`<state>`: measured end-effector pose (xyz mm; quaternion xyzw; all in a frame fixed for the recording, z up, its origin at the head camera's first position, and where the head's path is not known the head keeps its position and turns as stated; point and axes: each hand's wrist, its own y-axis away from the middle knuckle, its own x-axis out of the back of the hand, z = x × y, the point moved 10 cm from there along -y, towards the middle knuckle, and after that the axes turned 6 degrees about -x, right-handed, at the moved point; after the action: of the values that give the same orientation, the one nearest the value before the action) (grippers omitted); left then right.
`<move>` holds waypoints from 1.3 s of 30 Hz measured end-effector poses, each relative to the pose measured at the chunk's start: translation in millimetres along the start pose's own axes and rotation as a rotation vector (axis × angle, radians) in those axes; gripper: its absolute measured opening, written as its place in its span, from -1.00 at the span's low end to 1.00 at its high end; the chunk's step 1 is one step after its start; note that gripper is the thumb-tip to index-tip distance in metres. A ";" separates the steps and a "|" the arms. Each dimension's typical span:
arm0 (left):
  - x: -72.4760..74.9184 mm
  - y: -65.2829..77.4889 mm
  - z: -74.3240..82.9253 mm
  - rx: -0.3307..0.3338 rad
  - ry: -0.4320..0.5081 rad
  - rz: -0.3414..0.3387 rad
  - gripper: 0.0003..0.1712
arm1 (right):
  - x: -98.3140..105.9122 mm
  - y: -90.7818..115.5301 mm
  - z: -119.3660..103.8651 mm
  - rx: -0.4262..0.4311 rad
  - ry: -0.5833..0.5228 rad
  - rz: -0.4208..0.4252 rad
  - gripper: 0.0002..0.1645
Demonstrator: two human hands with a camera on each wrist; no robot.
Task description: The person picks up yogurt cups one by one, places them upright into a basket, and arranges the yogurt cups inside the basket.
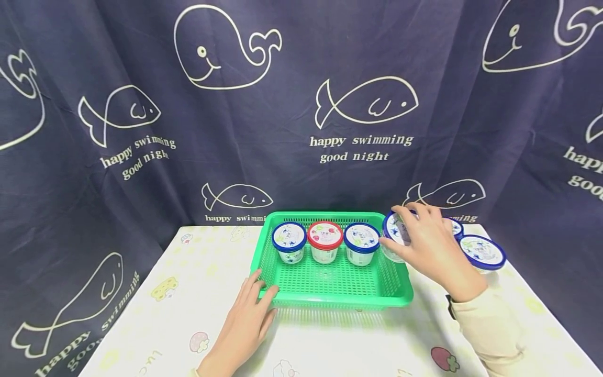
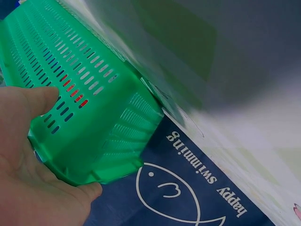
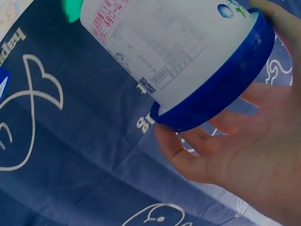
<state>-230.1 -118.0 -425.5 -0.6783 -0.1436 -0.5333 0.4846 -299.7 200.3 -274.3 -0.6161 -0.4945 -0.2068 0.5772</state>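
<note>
My right hand (image 1: pixel 435 251) grips a white yogurt-style cup (image 1: pixel 392 254) by its blue lid, at the right end of a green plastic basket (image 1: pixel 325 280). In the right wrist view the fingers and thumb hold the rim of the blue lid (image 3: pixel 225 77), with printed text on the cup's side. My left hand (image 1: pixel 245 319) holds the basket's front left corner; the left wrist view has its thumb (image 2: pixel 44 100) against the perforated wall. Inside the basket stand a blue-lidded cup (image 1: pixel 289 238), a red-lidded cup (image 1: pixel 325 235) and another blue-lidded cup (image 1: pixel 361 238) in a row.
Right of the basket, a blue-lidded cup (image 1: pixel 482 253) stands on the patterned white tablecloth (image 1: pixel 188 293). Another blue-lidded cup (image 1: pixel 456 227) is partly hidden behind my right hand. A dark blue curtain (image 1: pixel 292 120) with fish drawings hangs behind the table.
</note>
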 end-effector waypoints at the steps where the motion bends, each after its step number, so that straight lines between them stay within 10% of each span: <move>1: -0.1 -0.1 0.0 0.001 -0.001 -0.002 -0.50 | -1.8 -0.2 -2.9 0.002 -0.002 -0.005 -0.19; 39: -1.5 1.5 -0.2 -0.011 -0.015 0.007 -0.52 | -75.9 19.6 -39.1 0.110 0.016 -0.113 -0.16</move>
<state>-229.7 -118.5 -427.6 -0.6855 -0.1421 -0.5273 0.4815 -302.9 139.4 -337.2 -0.5531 -0.5345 -0.2163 0.6014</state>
